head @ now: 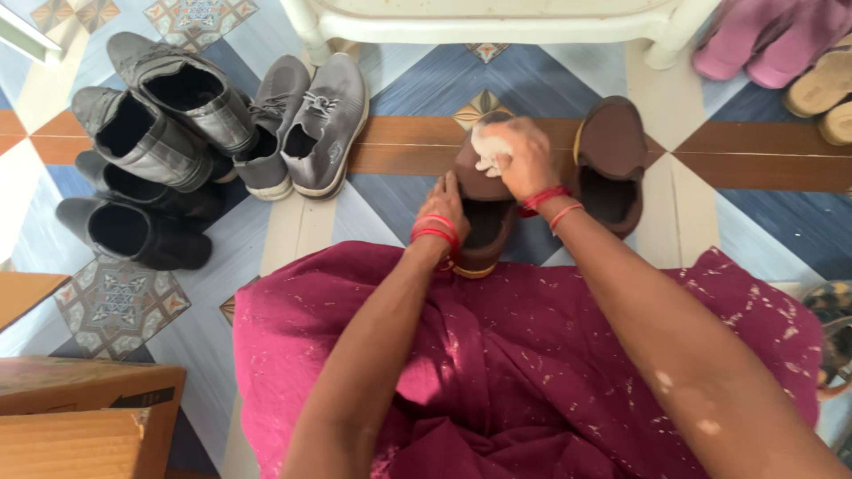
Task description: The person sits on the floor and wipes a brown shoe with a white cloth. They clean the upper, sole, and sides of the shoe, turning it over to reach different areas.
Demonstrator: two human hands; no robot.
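A brown slip-on shoe (485, 213) stands on the tiled floor just beyond my knees. My left hand (446, 206) grips its left side near the heel. My right hand (522, 158) presses a small pale cloth (489, 149) onto the shoe's toe. The matching brown shoe (612, 164) lies to the right, apart from both hands. Red threads circle both wrists. My lap is covered by a magenta garment (497, 355).
A pair of grey sneakers (311, 124) sits to the left, with grey and black boots (151, 168) further left. White furniture legs (488, 27) stand ahead. Pink slippers (772, 40) and tan sandals (830, 93) lie at the top right. Cardboard boxes (80, 417) sit at the lower left.
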